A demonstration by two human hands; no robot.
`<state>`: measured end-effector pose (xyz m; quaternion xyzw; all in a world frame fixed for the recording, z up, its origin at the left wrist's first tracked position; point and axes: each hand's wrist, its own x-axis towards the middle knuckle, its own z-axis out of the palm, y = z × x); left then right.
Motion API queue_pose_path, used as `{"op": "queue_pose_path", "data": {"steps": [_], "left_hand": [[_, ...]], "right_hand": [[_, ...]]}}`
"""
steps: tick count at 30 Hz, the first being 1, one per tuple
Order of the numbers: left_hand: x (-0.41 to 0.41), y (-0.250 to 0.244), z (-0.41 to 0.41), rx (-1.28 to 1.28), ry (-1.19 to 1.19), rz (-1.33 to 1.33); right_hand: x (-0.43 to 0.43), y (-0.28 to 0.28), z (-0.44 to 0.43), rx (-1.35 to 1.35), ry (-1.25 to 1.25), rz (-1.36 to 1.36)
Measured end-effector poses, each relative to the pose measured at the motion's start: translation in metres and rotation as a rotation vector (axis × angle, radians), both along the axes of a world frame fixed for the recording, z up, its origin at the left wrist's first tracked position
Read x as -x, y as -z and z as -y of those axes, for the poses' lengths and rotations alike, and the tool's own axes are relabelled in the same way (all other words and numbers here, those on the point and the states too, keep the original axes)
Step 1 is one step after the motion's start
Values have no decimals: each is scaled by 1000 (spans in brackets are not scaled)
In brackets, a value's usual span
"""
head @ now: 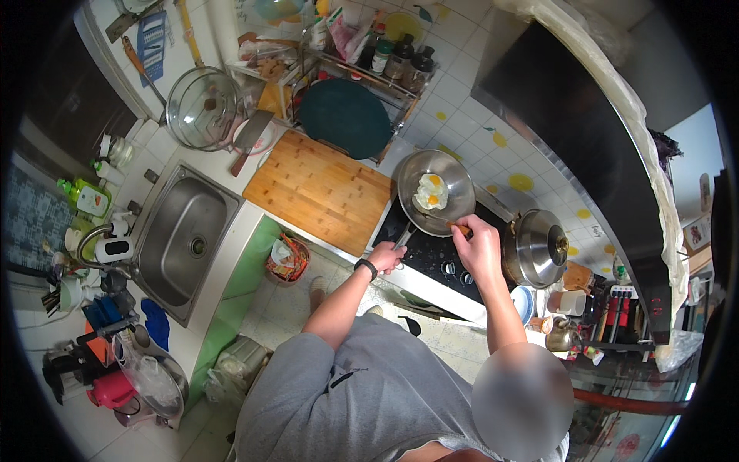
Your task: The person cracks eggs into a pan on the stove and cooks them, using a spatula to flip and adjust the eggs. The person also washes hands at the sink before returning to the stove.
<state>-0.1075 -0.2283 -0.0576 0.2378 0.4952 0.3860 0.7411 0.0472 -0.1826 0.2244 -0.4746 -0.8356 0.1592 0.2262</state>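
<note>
My left hand [385,260], with a black band on its wrist, is closed around the metal handle [407,235] of a stainless-steel frying pan [462,183]. In the pan lie fried eggs [431,192] with two yellow yolks and set-looking whites. At the pan's near right rim, my right hand [480,245] grips the brown handle [460,227] of a cooking utensil. Its working end is too thin and blurred to identify. Beneath the pan is a black gas cooktop [427,254], whose left burner is hidden by the pan.
A lidded steel pot [537,248] occupies the cooktop's right side. Left of the pan lies a bamboo cutting board [323,190], with a cleaver [253,136] beyond its far left corner. A steel sink [187,231] is farther left. The range hood [577,115] overhangs the right.
</note>
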Motion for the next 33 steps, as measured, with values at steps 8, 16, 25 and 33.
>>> {"op": "queue_pose_path", "data": {"steps": [8,16,25,33], "left_hand": [[-4,-2,-2,26,-29,-6],[-11,-31,19,-136,84,-21],[-22,-65,16,-124,115,-44],[-30,-71,20,-114,97,-13]], "right_hand": [[-46,-2,13,79,172,-95],[-111,0,61,-78,359,-299],[-144,-4,89,-167,420,-538],[-152,10,103,-123,425,-620]]}}
